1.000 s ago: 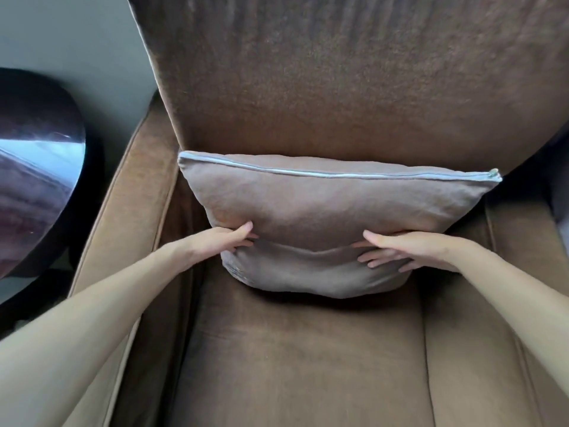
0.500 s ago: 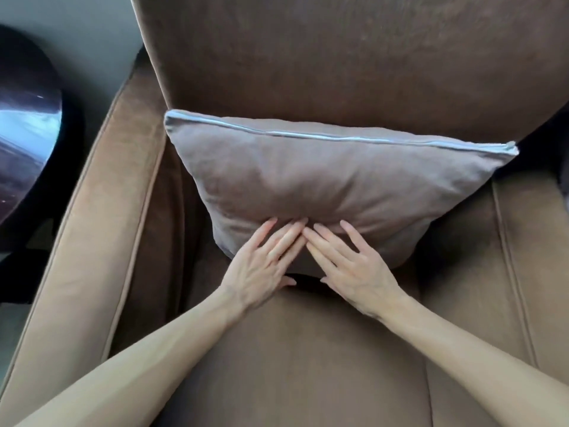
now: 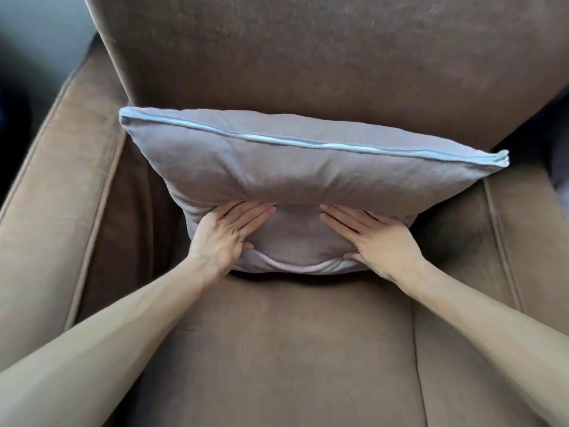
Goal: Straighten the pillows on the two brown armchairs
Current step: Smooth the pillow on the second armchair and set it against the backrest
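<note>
Two flat hands press a pillow against an armchair's back.

The pillow (image 3: 308,177) stands on the seat's rear edge, long axis left-right, light piped seam up, tilting lower toward the right arm. Left hand (image 3: 228,235) and right hand (image 3: 374,240), fingers spread open, push its lower front, grasping nothing. The brown armchair (image 3: 292,349) fills the view; no writing is visible.

Soft daylight, blurred left edge, wide-angle bowing
</note>
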Demonstrator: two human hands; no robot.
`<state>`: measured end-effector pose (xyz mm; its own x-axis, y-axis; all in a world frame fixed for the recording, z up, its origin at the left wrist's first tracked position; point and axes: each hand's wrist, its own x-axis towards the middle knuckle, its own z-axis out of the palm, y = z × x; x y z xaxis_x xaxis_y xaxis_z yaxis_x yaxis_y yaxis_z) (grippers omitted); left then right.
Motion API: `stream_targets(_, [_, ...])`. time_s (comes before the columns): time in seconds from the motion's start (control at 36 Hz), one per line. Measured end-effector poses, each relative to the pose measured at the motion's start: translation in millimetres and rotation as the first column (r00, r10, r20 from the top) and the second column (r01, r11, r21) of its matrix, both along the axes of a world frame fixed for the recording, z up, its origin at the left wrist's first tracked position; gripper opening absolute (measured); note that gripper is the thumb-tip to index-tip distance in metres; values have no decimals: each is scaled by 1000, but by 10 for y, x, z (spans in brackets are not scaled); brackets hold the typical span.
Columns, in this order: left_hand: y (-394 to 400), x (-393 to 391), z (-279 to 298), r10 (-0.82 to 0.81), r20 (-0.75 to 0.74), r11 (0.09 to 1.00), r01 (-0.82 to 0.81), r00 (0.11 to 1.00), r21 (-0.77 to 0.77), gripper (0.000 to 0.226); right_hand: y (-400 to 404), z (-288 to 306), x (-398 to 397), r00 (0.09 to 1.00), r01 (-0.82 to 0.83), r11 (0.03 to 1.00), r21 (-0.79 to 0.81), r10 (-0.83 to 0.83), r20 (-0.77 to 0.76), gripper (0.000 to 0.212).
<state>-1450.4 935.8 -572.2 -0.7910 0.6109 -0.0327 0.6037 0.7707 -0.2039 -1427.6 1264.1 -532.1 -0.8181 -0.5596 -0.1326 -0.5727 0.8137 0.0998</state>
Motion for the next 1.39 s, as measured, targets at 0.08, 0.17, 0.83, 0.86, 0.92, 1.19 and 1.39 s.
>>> stream_targets(0.08, [17, 86, 0, 9, 3, 997, -9, 1000, -74, 93, -12, 48, 37, 999, 40, 999, -2, -40, 38, 114])
stream_targets(0.17, [-6, 143, 69, -26, -5, 998, 25, 1000, -63, 93, -46, 65, 105, 1000, 19, 999, 32, -20, 1, 115])
stream_targets(0.83, [373, 478, 218, 448, 769, 789, -607, 455, -100, 83, -960, -58, 231, 759, 504, 855, 118, -504, 411, 78])
stream_targets(0.86, [392, 416, 219, 467, 758, 778, -619, 455, -108, 81, -962, -72, 196, 777, 514, 848, 125, -523, 352, 76])
stream_targets(0.92, [371, 331, 194, 507, 708, 755, -649, 491, -92, 74, -919, -110, 132, 797, 529, 837, 140, -547, 257, 67])
stream_targets(1.19, [-399, -102, 157, 736, 572, 503, -858, 362, -105, 66, -326, -76, -33, 697, 676, 697, 237, -710, 100, 73])
stream_targets(1.39, [-770, 10, 129, 430, 838, 466, -878, 335, 112, 71, 109, -130, 163, 336, 882, 428, 198, -865, 373, 97])
